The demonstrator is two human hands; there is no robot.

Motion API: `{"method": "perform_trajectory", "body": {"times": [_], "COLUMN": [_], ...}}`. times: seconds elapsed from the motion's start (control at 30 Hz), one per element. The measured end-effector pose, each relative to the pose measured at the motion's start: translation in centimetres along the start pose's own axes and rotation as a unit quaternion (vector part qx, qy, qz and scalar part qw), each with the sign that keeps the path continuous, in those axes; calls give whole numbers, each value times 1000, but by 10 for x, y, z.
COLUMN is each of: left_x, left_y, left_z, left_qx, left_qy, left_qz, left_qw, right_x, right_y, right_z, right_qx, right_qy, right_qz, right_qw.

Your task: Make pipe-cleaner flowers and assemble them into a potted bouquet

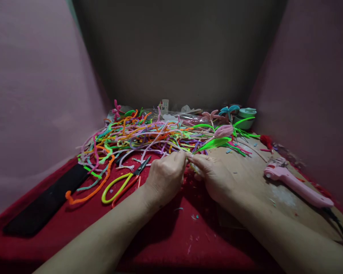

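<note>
My left hand (169,173) and my right hand (215,174) meet above the table's middle, both with fingers closed in a pinch. Between them they grip the lower end of a pipe-cleaner flower, which slants up to the right. It has a pink fuzzy bud (223,131) and a bright green leaf (214,144). My fingers hide the gripped part of its stem. Just left of my left hand lie scissors (117,188) with yellow and orange-red handles and dark blades. A heap of colourful pipe cleaners (143,135) spreads behind my hands.
A pink hot glue gun (298,183) with a black cord lies on a tan board (254,186) at right. A long black object (47,199) rests at left on red cloth (157,243). A green tape roll (246,118) and blue pipe-cleaner flower (229,110) stand behind.
</note>
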State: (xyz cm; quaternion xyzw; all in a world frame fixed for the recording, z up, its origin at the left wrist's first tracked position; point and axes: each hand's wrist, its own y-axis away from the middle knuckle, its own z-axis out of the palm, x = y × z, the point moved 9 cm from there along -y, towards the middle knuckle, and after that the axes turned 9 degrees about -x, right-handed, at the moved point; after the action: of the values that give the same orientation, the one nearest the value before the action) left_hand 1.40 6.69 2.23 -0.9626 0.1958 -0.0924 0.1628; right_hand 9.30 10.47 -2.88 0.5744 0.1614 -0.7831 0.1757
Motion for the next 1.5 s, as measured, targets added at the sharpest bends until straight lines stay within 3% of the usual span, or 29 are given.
{"method": "perform_trajectory", "body": {"times": [0.1,0.2,0.3,0.37,0.47,0.53,0.63,0.8,0.9,1.0,1.07,1.1,1.17,1.23,1.27,1.33,1.4,1.5], "left_x": [-4,-9,-17,-22,-22,-18,-8,4,8,7,1,-3,-15,-19,-15,-3,1,1], "left_y": [0,0,-2,-3,-3,-2,-1,-2,-3,-4,-4,-4,-6,-8,-7,-5,-3,-2], "left_z": [-1,-7,-10,-2,15,24,33,38,41,41,41,40,31,12,3,-4,-1,2], "left_qx": [3,26,26,-6,-72,-109,-168,-202,-207,-211,-203,-191,-133,-42,-3,36,32,25], "left_qy": [68,161,292,423,609,695,774,847,860,835,791,754,626,419,307,124,22,-39], "left_qz": [2,-17,-63,-107,-157,-162,-135,-88,-77,-83,-100,-112,-120,-87,-59,-13,-1,-1], "left_qw": [998,986,954,900,774,692,595,484,460,501,568,618,759,903,950,992,999,999], "right_x": [-5,-7,-16,-24,-29,-26,-23,-22,-19,-22,-20,-17,-11,-6,-5,-4,-5,-5], "right_y": [1,0,0,1,0,-2,-7,-12,-14,-15,-15,-16,-16,-16,-15,-14,-13,-11], "right_z": [1,9,17,17,15,13,11,13,14,9,5,4,-1,-5,-7,-8,-7,-6], "right_qx": [-2,-52,-98,-98,-101,-112,-125,-168,-185,-159,-134,-123,-92,-62,-50,-38,-36,-34], "right_qy": [8,-4,17,54,68,53,22,-46,-76,-72,-72,-74,-86,-95,-97,-92,-82,-78], "right_qz": [-8,-7,-38,-60,-62,-48,-48,-79,-80,-108,-110,-101,-84,-68,-66,-68,-75,-72], "right_qw": [1000,999,994,992,991,991,991,981,977,979,982,984,988,991,992,993,993,994]}}
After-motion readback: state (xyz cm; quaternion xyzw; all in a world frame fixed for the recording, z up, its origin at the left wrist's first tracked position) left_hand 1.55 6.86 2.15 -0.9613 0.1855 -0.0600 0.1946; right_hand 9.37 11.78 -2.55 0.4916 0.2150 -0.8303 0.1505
